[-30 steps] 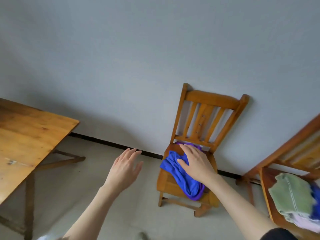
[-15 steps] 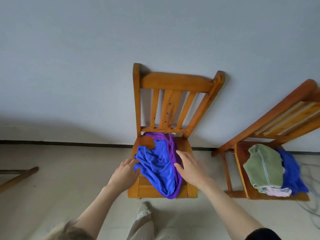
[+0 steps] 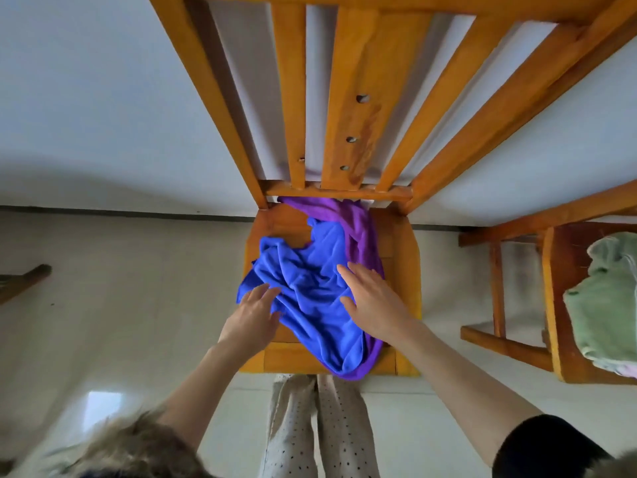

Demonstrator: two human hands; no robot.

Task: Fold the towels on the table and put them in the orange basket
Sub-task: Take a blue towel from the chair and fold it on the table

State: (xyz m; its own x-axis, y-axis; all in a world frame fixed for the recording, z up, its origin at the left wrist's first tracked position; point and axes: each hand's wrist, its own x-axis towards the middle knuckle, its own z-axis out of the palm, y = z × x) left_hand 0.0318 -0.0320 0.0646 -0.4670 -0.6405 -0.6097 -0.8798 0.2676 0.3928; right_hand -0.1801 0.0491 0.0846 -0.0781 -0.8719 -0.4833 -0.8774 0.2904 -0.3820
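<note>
A crumpled blue towel (image 3: 306,281) lies on the seat of a wooden chair (image 3: 403,263), on top of a purple towel (image 3: 358,232) that shows along its right side and below its lower end. My left hand (image 3: 253,315) lies with straight fingers at the blue towel's left edge. My right hand (image 3: 374,301) rests flat with spread fingers on the towels' right side. No orange basket is in view.
A second wooden chair (image 3: 558,305) stands to the right with a green towel (image 3: 606,305) piled on its seat. A table leg's foot (image 3: 24,281) shows at the left on the pale floor. A grey wall is behind the chairs.
The view has moved in close over the chair. My left hand has come from mid-air to the blue towel's left edge. My right hand stays on the towels.
</note>
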